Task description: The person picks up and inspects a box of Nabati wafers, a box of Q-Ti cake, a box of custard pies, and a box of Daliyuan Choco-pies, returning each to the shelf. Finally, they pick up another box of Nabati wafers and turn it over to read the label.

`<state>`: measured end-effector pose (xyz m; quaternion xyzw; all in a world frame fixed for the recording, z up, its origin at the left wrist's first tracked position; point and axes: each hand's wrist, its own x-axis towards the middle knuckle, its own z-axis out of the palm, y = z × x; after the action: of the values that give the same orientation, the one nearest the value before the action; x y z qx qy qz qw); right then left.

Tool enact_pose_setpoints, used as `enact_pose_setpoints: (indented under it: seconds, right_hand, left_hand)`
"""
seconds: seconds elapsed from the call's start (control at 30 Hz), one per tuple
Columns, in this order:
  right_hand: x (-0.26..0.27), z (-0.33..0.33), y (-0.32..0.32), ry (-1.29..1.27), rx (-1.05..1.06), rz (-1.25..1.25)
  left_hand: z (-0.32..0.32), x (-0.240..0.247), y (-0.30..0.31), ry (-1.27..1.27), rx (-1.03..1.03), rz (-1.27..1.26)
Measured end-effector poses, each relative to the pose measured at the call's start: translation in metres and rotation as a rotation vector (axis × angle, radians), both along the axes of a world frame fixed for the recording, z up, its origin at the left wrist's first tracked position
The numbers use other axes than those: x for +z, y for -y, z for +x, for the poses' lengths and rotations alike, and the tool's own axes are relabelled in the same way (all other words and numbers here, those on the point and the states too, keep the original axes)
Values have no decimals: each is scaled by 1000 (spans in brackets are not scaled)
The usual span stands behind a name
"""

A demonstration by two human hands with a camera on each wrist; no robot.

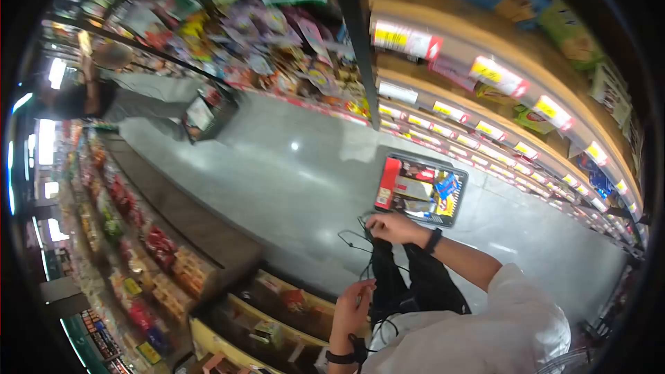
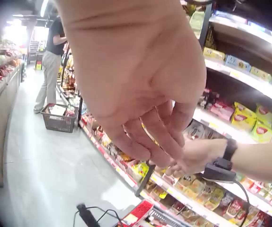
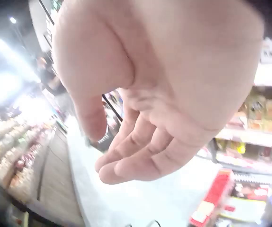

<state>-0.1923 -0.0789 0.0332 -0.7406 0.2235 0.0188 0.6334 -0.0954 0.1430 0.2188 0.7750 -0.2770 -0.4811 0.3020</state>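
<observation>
While left hand [image 1: 352,307] and right hand [image 1: 396,228] hang empty, loosely curled, print [image 1: 447,185] inside the black plastic basket [image 1: 461,195] is unreadable.

floor [image 1: 298,173] is looking smooth and kinda glossy, upper shelf [image 1: 415,3] is passing for wood, nearer basket [image 1: 460,197] is looking plastic-y, shirt [image 1: 499,325] is reading matt cloth

A black rectangular plastic shopping basket [image 1: 462,195] stood upright on the glossy grey floor [image 1: 298,166], near the foot of the shelving [image 1: 485,73], its top open and goods filling it. A long bright-red box [image 1: 387,185] with a white-marked end lay along one short side. A shiny blue packet [image 1: 447,185] rested at the opposite side, next to a yellow item [image 1: 449,205]. Between them lay flat pale packages [image 1: 413,188], their labels too small to read.
</observation>
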Motion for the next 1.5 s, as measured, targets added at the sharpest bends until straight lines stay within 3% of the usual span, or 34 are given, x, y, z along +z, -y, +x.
enact_pose_setpoints:
  seconds: [0.03,0.13,0.2,0.23,0.3,0.4,0.47,0.53,0.63,0.67,0.73,0.8,0.9,1.0,1.03,1.13,1.27,1.33,1.4,1.5]
  right_hand:
    - [-54,-3,-8,-145,-119,278]
    - [-166,-12,-5,-447,-103,102]
    - [-241,-17,-6,-476,-114,4]
    - [-254,-11,6,-617,-35,43]
    - [-299,-2,1,-606,-58,-51]
    - [-375,19,-12,-755,94,79]
    - [-382,38,-23,-815,86,205]
    - [-387,56,-54,-954,-52,139]
    - [-381,72,-81,-965,-512,-65]
    - [-379,77,-83,-981,-660,32]
    - [-451,55,-104,-883,-565,-113]
    - [-415,65,-75,-914,-331,-134]
    - [-449,61,-60,-977,-239,-13]
    - [-451,52,-58,-1027,-325,-126]
    - [-380,76,-42,-1182,-510,-40]
    - [-400,40,-42,-1208,-174,-126]
    - [-410,18,-41,-1097,-181,-140]
    - [-414,22,-37,-1151,-298,-39]
    - [-472,16,-38,-1095,-337,11]
    - [-450,37,-36,-1169,-551,105]
  left_hand:
    - [-2,-17,-2,-45,-23,9]
    - [3,-54,-6,-189,-61,77]
    - [11,-82,-17,-211,-61,93]
    - [15,-94,-20,-214,-54,96]
    - [27,-115,-31,-105,-82,151]
    - [43,-133,-50,-59,-35,224]
    - [53,-132,-50,-72,9,294]
    - [60,-134,-54,-94,14,303]
    - [70,-134,-53,-117,54,264]
    - [73,-132,-53,-120,75,248]
    - [77,-131,-62,-133,97,247]
    - [83,-132,-68,-134,110,248]
    - [86,-127,-72,-143,113,266]
    - [93,-117,-77,-126,91,261]
    - [94,-114,-81,-101,87,233]
    - [94,-105,-94,-89,107,207]
    - [92,-95,-100,-134,192,222]
    - [83,-103,-109,-126,206,218]
    - [80,-127,-114,-69,181,177]
    - [68,-149,-119,-81,227,254]
